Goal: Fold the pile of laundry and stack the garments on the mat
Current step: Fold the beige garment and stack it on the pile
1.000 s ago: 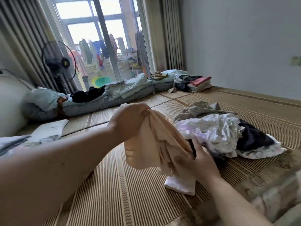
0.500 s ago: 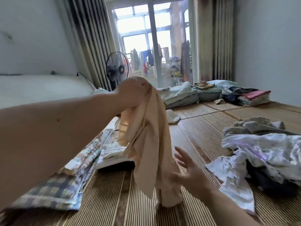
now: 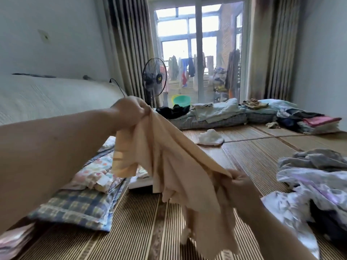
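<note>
A thin beige garment (image 3: 169, 166) hangs stretched in the air between my hands above the striped straw mat (image 3: 135, 231). My left hand (image 3: 131, 111) grips its upper end, raised at centre left. My right hand (image 3: 238, 186) pinches its other edge lower down on the right, and loose cloth dangles below. The unfolded laundry pile (image 3: 317, 181), grey, floral white and dark pieces, lies on the mat at the right. Folded garments, a checked one (image 3: 75, 207) with a floral one (image 3: 93, 171) on top, lie stacked at the left.
A bed (image 3: 47, 96) runs along the left wall. A standing fan (image 3: 154, 76) and a green basin (image 3: 181, 100) stand by the balcony door. A thin mattress with clothes (image 3: 216, 115) and a folded stack (image 3: 315, 122) line the far side. A white cloth (image 3: 210, 137) lies mid-mat.
My right hand was open beside the hanging garment; it now pinches the lower edge and has pulled it out to the right. My left hand has kept its grip. The view has turned left.
</note>
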Action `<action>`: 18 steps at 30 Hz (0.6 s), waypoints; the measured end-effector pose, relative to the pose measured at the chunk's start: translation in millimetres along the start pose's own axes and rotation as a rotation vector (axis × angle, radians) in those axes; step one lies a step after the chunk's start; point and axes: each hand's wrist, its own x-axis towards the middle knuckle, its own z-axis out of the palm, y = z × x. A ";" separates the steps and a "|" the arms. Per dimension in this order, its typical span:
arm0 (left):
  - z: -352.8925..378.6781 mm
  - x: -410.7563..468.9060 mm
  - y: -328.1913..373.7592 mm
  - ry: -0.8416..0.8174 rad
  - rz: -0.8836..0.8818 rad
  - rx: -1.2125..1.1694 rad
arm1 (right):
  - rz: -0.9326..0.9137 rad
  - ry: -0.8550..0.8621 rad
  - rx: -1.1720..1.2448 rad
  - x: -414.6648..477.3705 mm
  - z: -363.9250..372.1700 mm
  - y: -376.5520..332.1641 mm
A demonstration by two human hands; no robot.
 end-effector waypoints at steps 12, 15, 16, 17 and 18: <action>5.0 -37.1 -76.7 -0.147 -0.163 -0.163 | -0.001 -0.012 -0.035 32.8 -23.0 -121.1; 6.5 -44.0 -77.9 -0.167 -0.182 -0.216 | 0.003 0.020 -0.004 34.2 -22.0 -140.7; 7.0 -46.3 -76.5 -0.176 -0.192 -0.256 | -0.005 0.038 -0.008 35.3 -22.0 -144.0; 8.2 -48.2 -74.6 -0.175 -0.197 -0.293 | -0.021 0.057 -0.019 35.9 -21.7 -146.7; 9.4 -49.8 -70.8 -0.166 -0.203 -0.321 | -0.038 0.080 -0.036 36.5 -21.3 -148.2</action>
